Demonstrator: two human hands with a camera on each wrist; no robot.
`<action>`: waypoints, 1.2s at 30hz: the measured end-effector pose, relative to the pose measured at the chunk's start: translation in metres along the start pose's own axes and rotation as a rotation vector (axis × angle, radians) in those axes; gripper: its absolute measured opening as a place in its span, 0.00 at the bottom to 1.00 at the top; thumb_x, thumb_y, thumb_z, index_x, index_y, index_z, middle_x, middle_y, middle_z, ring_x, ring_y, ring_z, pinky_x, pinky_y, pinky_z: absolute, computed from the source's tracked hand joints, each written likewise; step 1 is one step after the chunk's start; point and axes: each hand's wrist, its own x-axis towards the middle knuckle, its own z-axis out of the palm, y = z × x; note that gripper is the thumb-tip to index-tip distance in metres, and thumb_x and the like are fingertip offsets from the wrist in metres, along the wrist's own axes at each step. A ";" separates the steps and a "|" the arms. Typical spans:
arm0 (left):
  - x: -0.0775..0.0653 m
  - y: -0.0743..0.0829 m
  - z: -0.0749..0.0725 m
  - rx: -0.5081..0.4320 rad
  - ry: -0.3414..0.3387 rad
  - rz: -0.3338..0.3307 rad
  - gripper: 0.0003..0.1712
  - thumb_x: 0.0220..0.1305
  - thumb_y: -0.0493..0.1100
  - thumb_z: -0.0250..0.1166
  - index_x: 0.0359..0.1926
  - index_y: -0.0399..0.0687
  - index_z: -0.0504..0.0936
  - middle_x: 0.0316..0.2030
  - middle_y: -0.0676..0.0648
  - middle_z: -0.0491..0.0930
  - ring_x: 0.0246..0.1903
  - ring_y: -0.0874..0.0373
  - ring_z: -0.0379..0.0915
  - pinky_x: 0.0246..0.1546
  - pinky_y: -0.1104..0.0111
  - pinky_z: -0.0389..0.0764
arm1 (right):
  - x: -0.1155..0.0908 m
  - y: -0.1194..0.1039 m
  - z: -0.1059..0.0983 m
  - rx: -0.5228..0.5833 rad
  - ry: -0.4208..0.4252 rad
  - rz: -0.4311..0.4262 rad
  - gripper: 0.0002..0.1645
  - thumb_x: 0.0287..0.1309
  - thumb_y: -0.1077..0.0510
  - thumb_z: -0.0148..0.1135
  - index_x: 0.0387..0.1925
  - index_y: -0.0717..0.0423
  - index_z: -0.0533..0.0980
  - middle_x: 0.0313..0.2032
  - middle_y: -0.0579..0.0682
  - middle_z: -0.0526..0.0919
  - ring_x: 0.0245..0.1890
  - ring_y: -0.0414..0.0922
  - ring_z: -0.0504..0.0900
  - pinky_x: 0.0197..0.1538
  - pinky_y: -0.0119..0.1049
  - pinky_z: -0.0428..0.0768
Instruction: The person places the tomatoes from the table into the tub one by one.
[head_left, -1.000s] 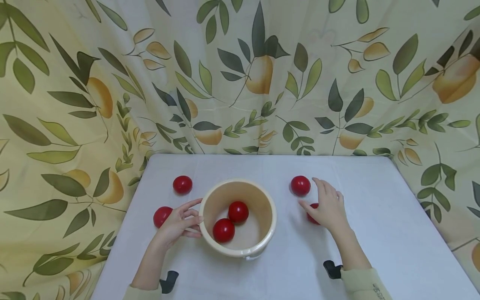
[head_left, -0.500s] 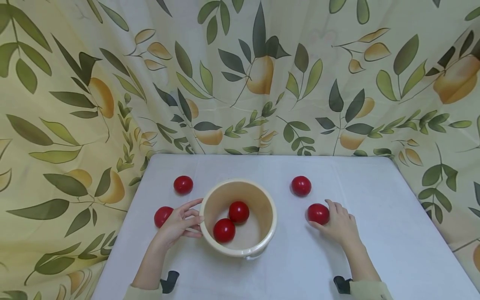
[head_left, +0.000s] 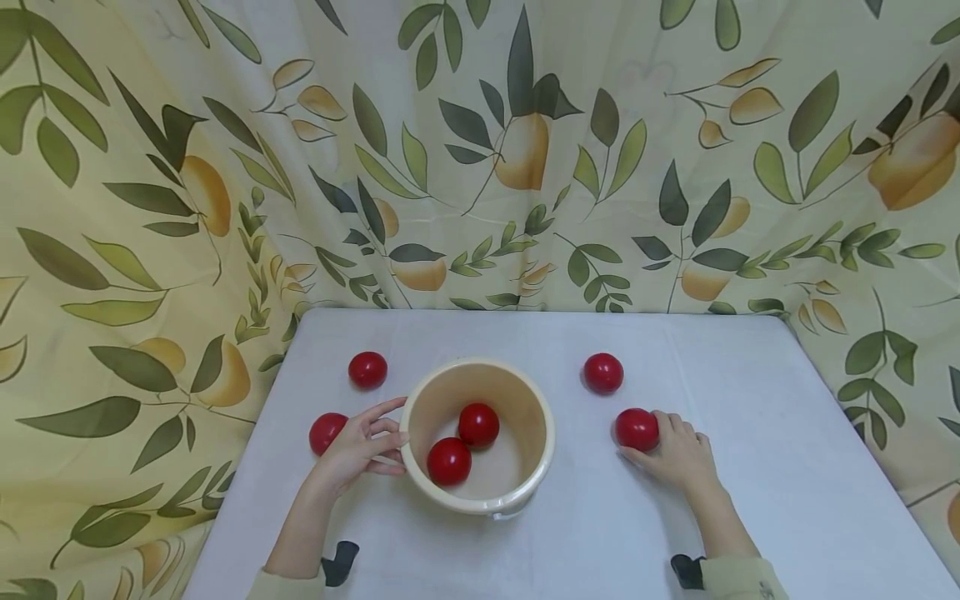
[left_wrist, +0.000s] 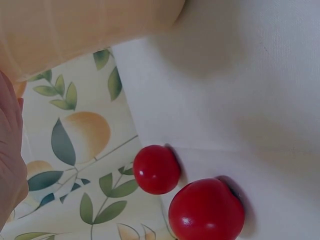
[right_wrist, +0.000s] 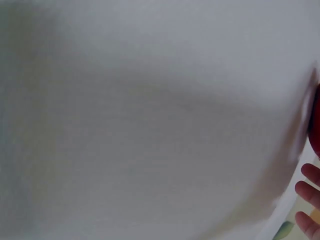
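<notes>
A cream bucket [head_left: 546, 442] stands on the table, with two round red tomato-like fruits [head_left: 478, 426] lying inside. My left hand [head_left: 354, 450] touches the bucket's left side, fingers spread and the thumb at the rim. Right of the bucket, my right hand [head_left: 681, 457] holds another red fruit [head_left: 637, 429] between thumb and fingers; it rests on the table. In the right wrist view only its edge shows, above several fingertips [right_wrist: 305, 189]. Behind it lies a further fruit [head_left: 603, 372]. Two more sit at the left, a far one [head_left: 367, 370] and a near one [head_left: 327, 433] partly behind my left hand.
A white cloth covers the table [head_left: 570, 533]. A curtain [head_left: 480, 150] printed with leaves and fruit hangs behind the far edge and along the left. Small black pieces [head_left: 341, 563] show at both wrists.
My right hand has moved right and towards me, away from beside the far right fruit, and its fingers have closed in on the nearer one. The left hand and bucket stay put.
</notes>
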 end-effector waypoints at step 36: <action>0.002 -0.002 -0.001 -0.026 -0.005 0.012 0.35 0.57 0.36 0.63 0.65 0.44 0.62 0.31 0.46 0.76 0.28 0.51 0.81 0.32 0.57 0.82 | 0.047 -0.089 -0.095 -0.209 0.231 -0.581 0.48 0.23 0.41 0.77 0.49 0.59 0.71 0.43 0.59 0.77 0.45 0.56 0.73 0.50 0.58 0.71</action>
